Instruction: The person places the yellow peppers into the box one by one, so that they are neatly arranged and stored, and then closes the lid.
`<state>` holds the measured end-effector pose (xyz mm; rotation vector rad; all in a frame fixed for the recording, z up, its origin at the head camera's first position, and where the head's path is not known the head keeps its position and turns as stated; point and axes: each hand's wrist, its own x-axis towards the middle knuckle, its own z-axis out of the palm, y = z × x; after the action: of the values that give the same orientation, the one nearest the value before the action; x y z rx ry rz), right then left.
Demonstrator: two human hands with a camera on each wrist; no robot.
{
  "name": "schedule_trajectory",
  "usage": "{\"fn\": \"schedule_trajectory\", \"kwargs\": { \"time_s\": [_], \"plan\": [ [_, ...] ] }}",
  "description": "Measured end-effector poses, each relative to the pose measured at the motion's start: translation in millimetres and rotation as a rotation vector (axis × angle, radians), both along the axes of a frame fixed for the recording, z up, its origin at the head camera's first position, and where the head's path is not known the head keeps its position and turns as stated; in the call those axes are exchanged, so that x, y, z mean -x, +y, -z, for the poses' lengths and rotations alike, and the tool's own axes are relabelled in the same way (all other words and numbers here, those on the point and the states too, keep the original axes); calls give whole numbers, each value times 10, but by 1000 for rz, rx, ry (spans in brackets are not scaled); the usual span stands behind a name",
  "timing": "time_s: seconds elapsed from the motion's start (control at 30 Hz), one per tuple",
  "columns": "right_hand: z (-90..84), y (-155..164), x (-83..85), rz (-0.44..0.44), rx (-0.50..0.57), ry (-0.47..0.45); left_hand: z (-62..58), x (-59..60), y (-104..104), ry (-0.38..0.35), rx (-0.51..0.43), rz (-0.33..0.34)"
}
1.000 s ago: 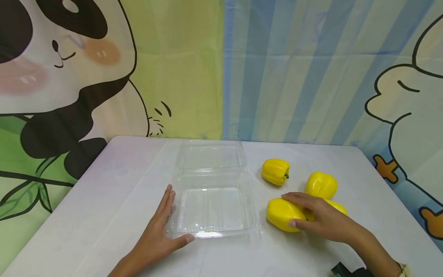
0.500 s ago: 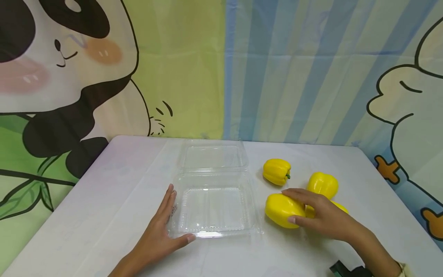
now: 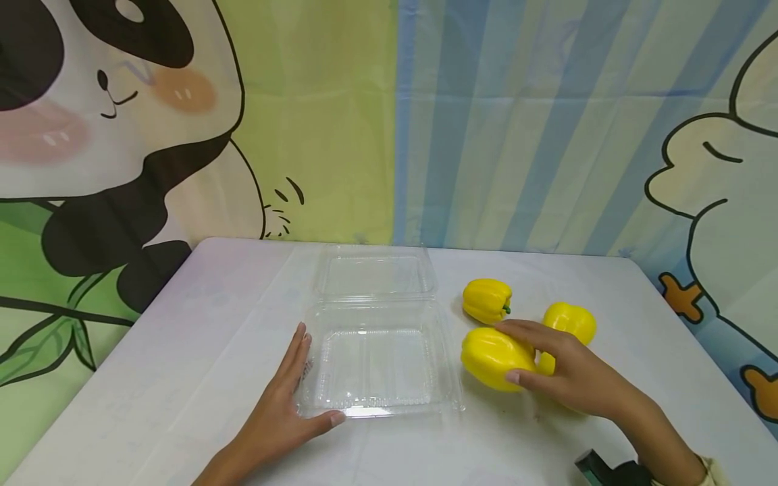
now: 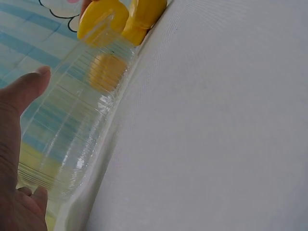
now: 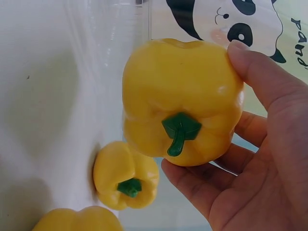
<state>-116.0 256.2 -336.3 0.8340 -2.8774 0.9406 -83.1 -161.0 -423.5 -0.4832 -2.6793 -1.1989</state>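
My right hand [image 3: 571, 368] grips a yellow bell pepper [image 3: 497, 358] between thumb and fingers. In the right wrist view the held pepper [image 5: 183, 82] shows its green stem and stands off the white table. My left hand [image 3: 276, 412] has straight fingers along the left side of a clear plastic clamshell container [image 3: 373, 368], with the thumb at its front edge. The container lies open, its lid [image 3: 373, 275] folded back away from me, and nothing is inside. Behind the right hand a further yellow pepper [image 3: 547, 364] is mostly hidden.
Another yellow bell pepper [image 3: 486, 300] lies right of the lid, with one more pepper [image 3: 571, 320] behind the right hand. All stand on a white table [image 3: 182, 378]. A cartoon-printed curtain [image 3: 316, 121] hangs at the table's far edge. A black device [image 3: 614, 469] shows near the right wrist.
The right hand has raised the held bell pepper off the table and shifted it slightly away from me and toward the container. The left hand and the container have stayed put.
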Motion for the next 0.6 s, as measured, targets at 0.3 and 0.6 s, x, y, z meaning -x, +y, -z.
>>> {"fn": "schedule_trajectory", "kwargs": {
  "time_s": [0.3, 0.6],
  "plan": [
    [-33, -63, 15, -19, 35, 9, -19, -9, 25, -42, -57, 12],
    [-83, -118, 36, -52, 41, 19, -34, -23, 51, -55, -60, 4]
  ]
}}
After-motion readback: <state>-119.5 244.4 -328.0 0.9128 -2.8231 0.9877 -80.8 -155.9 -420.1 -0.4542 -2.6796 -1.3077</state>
